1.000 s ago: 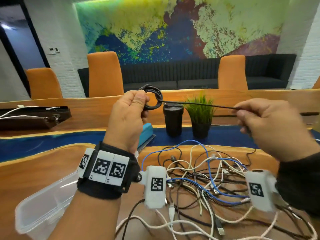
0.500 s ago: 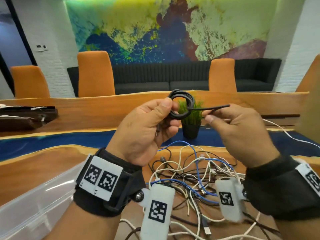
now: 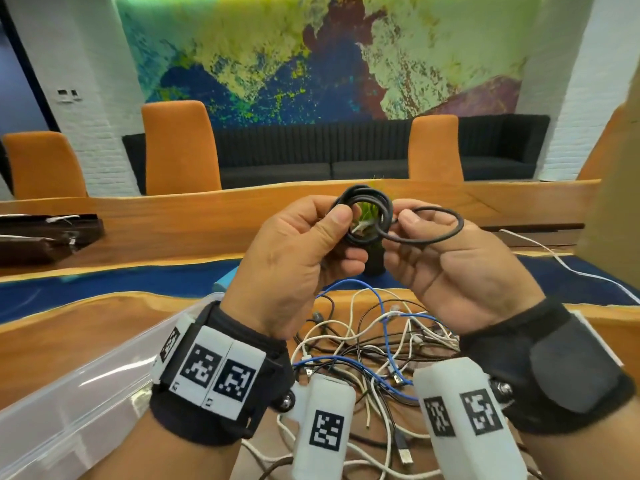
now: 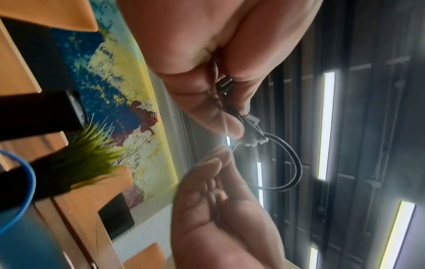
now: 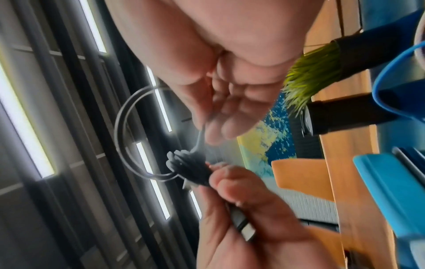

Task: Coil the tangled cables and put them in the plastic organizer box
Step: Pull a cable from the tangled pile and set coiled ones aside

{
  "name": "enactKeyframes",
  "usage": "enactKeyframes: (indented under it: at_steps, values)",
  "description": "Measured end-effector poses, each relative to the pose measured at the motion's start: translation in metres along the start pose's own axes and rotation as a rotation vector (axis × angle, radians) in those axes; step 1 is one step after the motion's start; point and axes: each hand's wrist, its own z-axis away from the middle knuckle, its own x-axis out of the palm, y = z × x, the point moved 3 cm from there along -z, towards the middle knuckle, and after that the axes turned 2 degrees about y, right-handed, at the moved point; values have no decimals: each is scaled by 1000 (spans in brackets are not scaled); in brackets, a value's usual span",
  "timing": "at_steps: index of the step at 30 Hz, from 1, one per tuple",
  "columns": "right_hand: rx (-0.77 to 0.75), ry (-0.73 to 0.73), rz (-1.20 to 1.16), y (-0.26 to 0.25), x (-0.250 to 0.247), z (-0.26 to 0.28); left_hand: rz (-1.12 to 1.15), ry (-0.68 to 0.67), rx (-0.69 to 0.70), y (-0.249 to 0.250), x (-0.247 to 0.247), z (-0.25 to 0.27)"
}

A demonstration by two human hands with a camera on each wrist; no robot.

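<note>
A black cable (image 3: 367,216) is wound into a small coil held in the air above the table. My left hand (image 3: 304,247) pinches the coil between thumb and fingers; its metal plug (image 5: 243,225) lies in that palm. My right hand (image 3: 446,258) pinches the cable's loose end, which bows out in one wide loop (image 3: 436,225) to the right of the coil. Both wrist views show the coil (image 4: 251,138) and the loop (image 5: 131,131) between the two hands. Below lies the tangle of white, blue and black cables (image 3: 374,344). The clear plastic organizer box (image 3: 79,407) stands at the lower left.
A small potted green plant (image 3: 372,237) stands behind the coil, partly hidden by the hands. A light blue object (image 3: 227,280) shows behind my left wrist. A dark tray with white cables (image 3: 41,237) sits at far left. Orange chairs and a black sofa line the far side.
My right hand has come in toward the left hand, turning the taut straight end of the black cable into a loose loop beside the coil. Both hands have drifted right.
</note>
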Motion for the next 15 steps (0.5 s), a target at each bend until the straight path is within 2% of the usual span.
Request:
enactKeyframes:
  at_steps: [5, 10, 12, 15]
  values:
    - [124, -236, 22, 8, 5, 8, -58, -35, 76, 0, 10, 4]
    - [267, -457, 54, 10, 9, 14, -106, -1, 158, 4, 12, 6]
    - [223, -457, 71, 12, 13, 15, -132, -16, 187, 2, 13, 7]
    - [148, -344, 68, 12, 19, 16, -284, 33, 278, 2, 9, 6]
